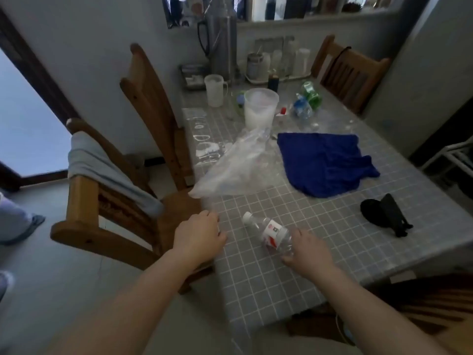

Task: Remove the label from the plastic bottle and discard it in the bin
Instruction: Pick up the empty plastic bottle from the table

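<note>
A clear plastic bottle [275, 235] with a white cap lies on its side near the front of the tiled table [320, 252], cap pointing up-left. A white and red label [271, 231] wraps its middle. My right hand [307, 249] grips the bottle's base end. My left hand [198, 234] rests at the table's left edge, fingers curled under, with nothing visible in it. No bin is in view.
A clear plastic bag [235, 167], a blue cloth [325, 165] and a black strap-like object [386, 213] lie on the table. Tubs, a jug, other bottles and a steel thermos [222, 42] crowd the far end. Wooden chairs [115, 201] stand at the left.
</note>
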Action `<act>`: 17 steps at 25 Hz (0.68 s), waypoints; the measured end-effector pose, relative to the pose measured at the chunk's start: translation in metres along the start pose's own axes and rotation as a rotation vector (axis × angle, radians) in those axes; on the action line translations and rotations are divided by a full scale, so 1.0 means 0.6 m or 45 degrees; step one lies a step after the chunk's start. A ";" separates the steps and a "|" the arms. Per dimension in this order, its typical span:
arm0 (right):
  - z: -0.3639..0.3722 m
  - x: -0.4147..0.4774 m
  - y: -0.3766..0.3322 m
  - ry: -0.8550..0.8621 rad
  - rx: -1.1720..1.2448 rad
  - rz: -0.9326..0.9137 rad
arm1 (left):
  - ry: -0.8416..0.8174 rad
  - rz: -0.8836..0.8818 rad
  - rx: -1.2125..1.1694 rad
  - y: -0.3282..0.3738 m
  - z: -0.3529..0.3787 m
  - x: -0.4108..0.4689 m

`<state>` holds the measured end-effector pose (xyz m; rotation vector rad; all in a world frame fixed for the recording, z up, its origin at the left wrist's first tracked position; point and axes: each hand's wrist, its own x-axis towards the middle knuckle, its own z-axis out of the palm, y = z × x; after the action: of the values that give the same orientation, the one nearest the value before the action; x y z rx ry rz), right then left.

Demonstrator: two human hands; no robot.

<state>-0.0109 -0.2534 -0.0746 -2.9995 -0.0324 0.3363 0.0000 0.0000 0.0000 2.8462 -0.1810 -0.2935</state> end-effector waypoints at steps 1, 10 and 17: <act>0.000 0.000 -0.003 -0.007 0.021 0.011 | -0.026 -0.020 -0.022 -0.001 0.005 0.000; -0.085 -0.032 -0.082 -0.078 1.309 0.074 | -0.083 -0.118 -0.456 -0.012 -0.038 -0.017; -0.171 -0.090 -0.209 -0.341 1.691 -0.179 | 0.139 -0.060 -1.386 -0.026 -0.136 -0.076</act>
<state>-0.0417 -0.1428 0.0523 -1.6235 -0.0275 0.4788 -0.0253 0.0428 0.0806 1.7779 0.0646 -0.1627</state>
